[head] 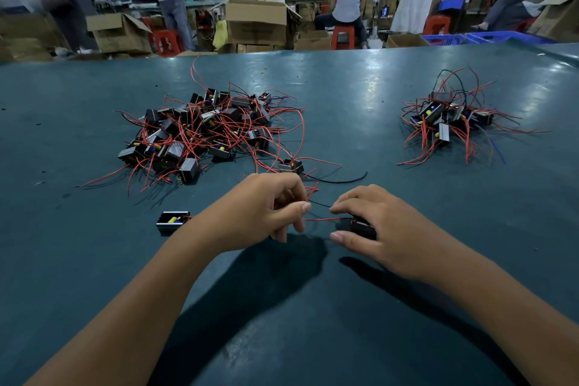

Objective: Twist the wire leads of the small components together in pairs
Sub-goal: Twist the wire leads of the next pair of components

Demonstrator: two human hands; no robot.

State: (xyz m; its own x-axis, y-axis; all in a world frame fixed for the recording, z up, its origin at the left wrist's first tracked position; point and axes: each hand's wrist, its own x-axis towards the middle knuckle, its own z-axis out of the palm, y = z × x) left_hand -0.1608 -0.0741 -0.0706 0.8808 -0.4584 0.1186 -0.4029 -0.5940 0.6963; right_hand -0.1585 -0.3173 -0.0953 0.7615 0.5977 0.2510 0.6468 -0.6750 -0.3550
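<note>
Under the right hand point(380, 227), near the front of the dark teal table point(344, 97), sits a small black box-shaped component point(363, 227), mostly covered by the curled fingers and thumb that hold it; only one dark corner and its top edge show, so its details are hard to make out. From it a thin red wire lead point(322, 219) and a thin black wire lead point(319, 204) run leftward across the gap between the hands. The left hand point(266, 207) pinches these leads between thumb and forefinger, its other fingers curled down toward the table; whether the two leads are already twisted inside the pinch cannot be seen. Short red wire ends stick up just above that pinch.

Just left of the left wrist lies another small black open-topped component with a yellow part inside point(172, 222), its wires hidden behind the forearm. Just beyond the hands rests a single black component with red and black leads point(291, 165). Farther back on the left spreads a large tangled pile of black components with red wires point(200, 131); well apart on the right sits a smaller pile of the same wired parts point(451, 117). Behind the table, people work among brown cardboard boxes point(255, 22) and red plastic stools point(343, 36), blurred and small.
</note>
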